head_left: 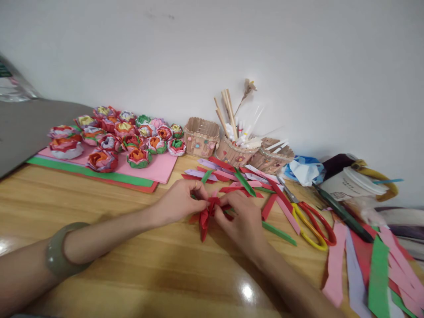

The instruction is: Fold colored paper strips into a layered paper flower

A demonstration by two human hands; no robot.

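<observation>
Near the middle of the wooden table (142, 265), my left hand (182, 201) pinches the upper left side of a red folded paper piece (204, 221). My right hand (240, 218) grips the same piece from the right, fingertips close to those of my left hand. Pointed red folds hang down between the hands, and a bit of pink shows at the top. Just beyond my hands lie folded paper strips (245, 182) in red, green, pink and lilac. Scissors (309, 221) with red and yellow handles rest to the right.
Many folded paper flowers (132, 141) sit on stacked coloured sheets (155, 165) at the back left. Decorated baskets (202, 137), one holding sticks, stand by the wall. A white lidded cup (351, 185), a dark green pen-like object (344, 214) and cut paper strips (377, 274) are at right.
</observation>
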